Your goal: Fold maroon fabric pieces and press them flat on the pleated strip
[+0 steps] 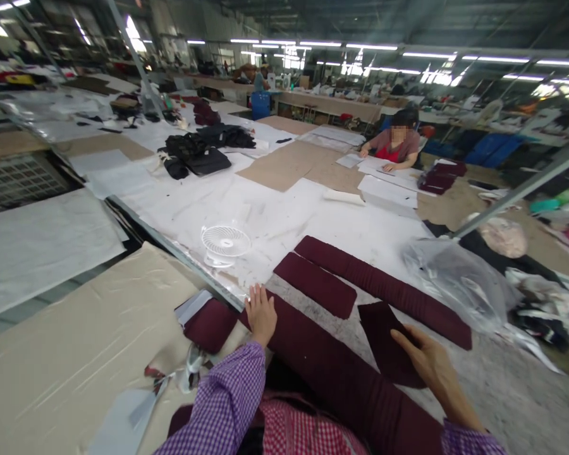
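My left hand lies flat, fingers stretched, on the far left end of a long maroon fabric strip along the table's near edge. My right hand is closed on the edge of a smaller dark maroon fabric piece, its fingertips over the cloth and part of the grip hidden. Beyond lie a short maroon panel and a longer maroon strip, side by side. Left of my left hand rests a folded maroon stack with pale sheets at its end.
A white fan stands past my left hand. Clear plastic bulges at the right, near a slanting metal pole. Black garments lie farther back. Another person works across the table with white sheets and maroon stacks.
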Demonstrator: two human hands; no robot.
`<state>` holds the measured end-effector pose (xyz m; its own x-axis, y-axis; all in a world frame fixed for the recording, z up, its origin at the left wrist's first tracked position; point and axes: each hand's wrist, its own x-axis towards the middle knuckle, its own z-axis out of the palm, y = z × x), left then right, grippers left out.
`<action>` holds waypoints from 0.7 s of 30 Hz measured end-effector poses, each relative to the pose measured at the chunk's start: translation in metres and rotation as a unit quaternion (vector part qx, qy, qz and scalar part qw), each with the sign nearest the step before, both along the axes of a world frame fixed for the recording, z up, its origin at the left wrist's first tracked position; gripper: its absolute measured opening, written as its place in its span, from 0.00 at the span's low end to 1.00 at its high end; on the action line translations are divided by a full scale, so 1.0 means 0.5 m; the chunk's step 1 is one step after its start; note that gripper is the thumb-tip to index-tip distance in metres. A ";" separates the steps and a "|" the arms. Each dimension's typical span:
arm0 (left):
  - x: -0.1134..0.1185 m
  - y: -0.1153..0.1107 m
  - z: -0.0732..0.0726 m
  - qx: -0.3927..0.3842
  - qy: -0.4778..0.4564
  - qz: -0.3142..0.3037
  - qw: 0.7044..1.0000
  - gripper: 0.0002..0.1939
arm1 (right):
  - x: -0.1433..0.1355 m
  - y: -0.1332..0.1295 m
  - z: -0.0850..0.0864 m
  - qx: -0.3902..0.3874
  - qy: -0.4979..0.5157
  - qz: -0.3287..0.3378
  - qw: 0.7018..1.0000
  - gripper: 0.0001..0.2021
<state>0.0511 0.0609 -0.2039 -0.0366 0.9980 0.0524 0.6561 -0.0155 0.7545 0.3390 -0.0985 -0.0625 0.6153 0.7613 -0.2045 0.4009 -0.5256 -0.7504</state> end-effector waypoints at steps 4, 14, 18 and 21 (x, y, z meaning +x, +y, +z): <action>0.026 -0.002 -0.039 0.039 0.101 0.000 0.994 0.27 | 0.032 0.031 -0.007 -0.067 0.013 0.085 0.994 0.16; 0.037 0.006 -0.057 0.052 0.237 -0.005 0.970 0.28 | 0.081 0.246 -0.086 -0.163 0.194 0.257 0.932 0.15; 0.038 0.010 -0.058 0.040 0.253 -0.006 0.967 0.28 | 0.115 0.326 -0.172 -0.203 0.148 0.262 0.932 0.11; 0.038 0.013 -0.057 0.031 0.261 -0.008 0.965 0.28 | 0.138 0.352 -0.218 -0.221 0.083 0.268 0.934 0.12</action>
